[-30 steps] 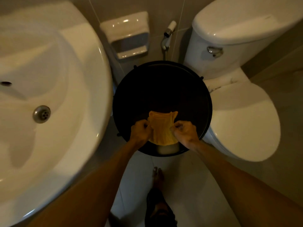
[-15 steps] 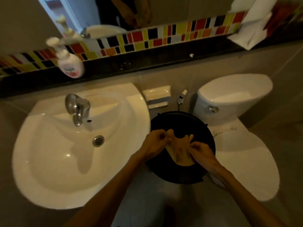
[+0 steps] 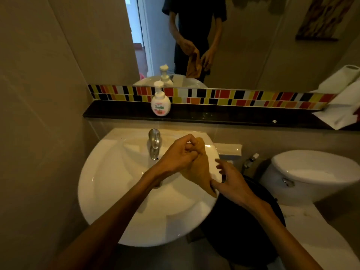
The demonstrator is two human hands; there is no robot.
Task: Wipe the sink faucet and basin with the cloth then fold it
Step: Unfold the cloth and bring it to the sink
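Observation:
My left hand (image 3: 179, 154) is closed on the top of a yellow-orange cloth (image 3: 200, 172), which hangs down over the right side of the white basin (image 3: 120, 184). At the cloth's lower edge is my right hand (image 3: 231, 184), fingers spread, its thumb touching the cloth. The chrome faucet (image 3: 154, 143) stands at the back of the basin, just left of my left hand. My left forearm hides the drain.
A soap pump bottle (image 3: 160, 102) stands on the dark ledge (image 3: 214, 114) under the mirror. A black round bin (image 3: 243, 227) sits between the basin and the white toilet (image 3: 315, 176). Paper towels (image 3: 342, 98) lie at the ledge's right end. A wall is close on the left.
Both hands lifted the cloth from above the black bin up and left over the basin. The view rose from the floor to the mirror. My right hand's grip has loosened.

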